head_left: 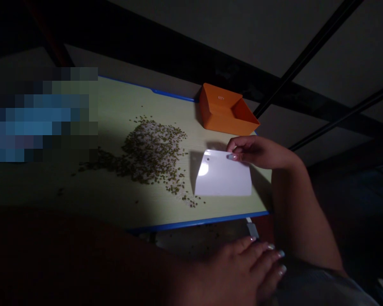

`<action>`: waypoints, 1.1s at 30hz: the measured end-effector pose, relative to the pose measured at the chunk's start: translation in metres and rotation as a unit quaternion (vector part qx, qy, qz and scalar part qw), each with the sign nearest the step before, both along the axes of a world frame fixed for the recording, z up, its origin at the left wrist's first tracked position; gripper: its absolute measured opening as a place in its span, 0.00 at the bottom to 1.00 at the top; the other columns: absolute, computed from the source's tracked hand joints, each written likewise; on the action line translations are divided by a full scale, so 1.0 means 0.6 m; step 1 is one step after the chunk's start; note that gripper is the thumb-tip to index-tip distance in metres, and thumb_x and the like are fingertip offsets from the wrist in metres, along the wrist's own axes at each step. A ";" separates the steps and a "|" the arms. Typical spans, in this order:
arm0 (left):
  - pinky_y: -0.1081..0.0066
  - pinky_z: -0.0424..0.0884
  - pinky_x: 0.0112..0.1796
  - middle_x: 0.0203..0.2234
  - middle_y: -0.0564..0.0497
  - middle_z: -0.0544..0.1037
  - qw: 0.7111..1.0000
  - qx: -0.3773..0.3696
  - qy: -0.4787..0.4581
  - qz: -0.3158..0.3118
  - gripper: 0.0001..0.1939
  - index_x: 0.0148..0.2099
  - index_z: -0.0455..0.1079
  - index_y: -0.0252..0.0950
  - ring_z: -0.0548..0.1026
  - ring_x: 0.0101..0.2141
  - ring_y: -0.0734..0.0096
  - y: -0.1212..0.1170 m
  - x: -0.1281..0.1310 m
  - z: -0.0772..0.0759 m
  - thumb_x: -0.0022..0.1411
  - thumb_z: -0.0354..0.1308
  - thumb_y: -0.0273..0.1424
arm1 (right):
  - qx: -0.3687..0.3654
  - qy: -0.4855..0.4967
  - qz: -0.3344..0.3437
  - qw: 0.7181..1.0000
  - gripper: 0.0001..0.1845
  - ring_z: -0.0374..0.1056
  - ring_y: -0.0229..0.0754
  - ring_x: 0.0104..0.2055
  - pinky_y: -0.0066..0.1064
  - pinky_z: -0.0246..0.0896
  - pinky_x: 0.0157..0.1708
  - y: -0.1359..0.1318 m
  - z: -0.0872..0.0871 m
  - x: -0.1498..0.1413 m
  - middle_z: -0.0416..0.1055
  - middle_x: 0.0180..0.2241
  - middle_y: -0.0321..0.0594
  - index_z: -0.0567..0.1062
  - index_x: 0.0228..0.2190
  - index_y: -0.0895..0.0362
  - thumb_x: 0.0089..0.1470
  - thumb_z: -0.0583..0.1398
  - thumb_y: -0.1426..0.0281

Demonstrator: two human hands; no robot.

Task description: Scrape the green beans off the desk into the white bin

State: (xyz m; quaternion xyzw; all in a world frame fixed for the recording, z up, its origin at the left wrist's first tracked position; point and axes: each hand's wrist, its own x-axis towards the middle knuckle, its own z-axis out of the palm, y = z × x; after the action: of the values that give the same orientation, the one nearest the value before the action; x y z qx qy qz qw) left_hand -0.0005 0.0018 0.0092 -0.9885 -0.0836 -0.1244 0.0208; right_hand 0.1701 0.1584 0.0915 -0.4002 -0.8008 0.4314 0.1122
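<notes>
My right hand point(253, 151) pinches the top edge of a white plastic scraper point(225, 174) between thumb and fingers. The scraper has a small hole near one corner and stands close to the table top, to the right of a spread pile of small green beans mixed with white grains point(153, 148). Some beans and grains trail from the pile toward the scraper's lower left corner. Below the table's near edge, my left hand point(245, 265) rests in the foreground with its fingers stretched out, holding nothing.
An orange open box point(223, 117) stands at the table's far right corner. The pale table point(115, 97) has a blue rim. A pixelated bluish patch covers the left side. Scattered beans show on a dim surface below the table point(191, 240). Dark-lined panels rise behind.
</notes>
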 end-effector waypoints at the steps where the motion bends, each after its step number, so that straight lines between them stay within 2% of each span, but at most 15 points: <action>1: 0.71 0.56 0.53 0.61 0.53 0.61 1.000 0.000 -0.002 0.000 0.25 0.65 0.53 0.33 0.57 0.59 0.71 -0.001 0.000 0.000 0.70 0.31 0.26 | 0.001 -0.002 0.001 1.000 0.11 0.54 0.28 0.24 0.23 0.47 0.22 0.000 0.000 0.001 0.62 0.23 0.33 0.67 0.30 0.61 0.56 0.57 0.65; 7: 0.70 0.54 0.54 0.61 0.53 0.60 1.000 0.003 -0.012 0.008 0.25 0.65 0.54 0.34 0.57 0.60 0.71 -0.003 -0.002 -0.003 0.70 0.32 0.28 | 0.007 -0.025 0.010 1.000 0.10 0.54 0.29 0.24 0.23 0.48 0.23 -0.001 0.005 0.005 0.61 0.23 0.33 0.68 0.30 0.61 0.55 0.58 0.65; 13: 0.70 0.54 0.54 0.62 0.53 0.60 1.000 0.000 -0.002 0.000 0.25 0.65 0.52 0.34 0.56 0.60 0.71 -0.002 -0.001 -0.002 0.70 0.30 0.27 | -0.012 -0.001 -0.004 1.000 0.10 0.54 0.29 0.24 0.24 0.47 0.23 -0.002 0.009 0.011 0.61 0.23 0.33 0.68 0.30 0.60 0.55 0.58 0.65; 18: 0.70 0.54 0.54 0.63 0.51 0.57 1.000 0.007 -0.007 0.008 0.25 0.66 0.51 0.33 0.55 0.60 0.70 -0.003 -0.002 0.000 0.70 0.31 0.28 | 0.005 -0.023 -0.001 1.000 0.12 0.54 0.29 0.24 0.24 0.48 0.23 -0.002 0.011 0.007 0.62 0.23 0.33 0.68 0.29 0.60 0.54 0.59 0.63; 33: 0.70 0.53 0.54 0.62 0.52 0.60 1.000 -0.003 -0.009 0.005 0.25 0.65 0.53 0.33 0.57 0.60 0.70 -0.001 -0.004 0.003 0.70 0.32 0.27 | 0.008 -0.029 0.007 1.000 0.11 0.55 0.29 0.25 0.24 0.49 0.24 -0.002 0.011 0.009 0.62 0.24 0.33 0.69 0.30 0.60 0.54 0.58 0.64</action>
State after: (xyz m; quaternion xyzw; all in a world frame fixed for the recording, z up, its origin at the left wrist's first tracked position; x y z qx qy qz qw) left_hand -0.0026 0.0009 0.0111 -0.9870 -0.0889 -0.1329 0.0179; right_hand 0.1754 0.1574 0.0983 -0.4061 -0.8097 0.4140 0.0897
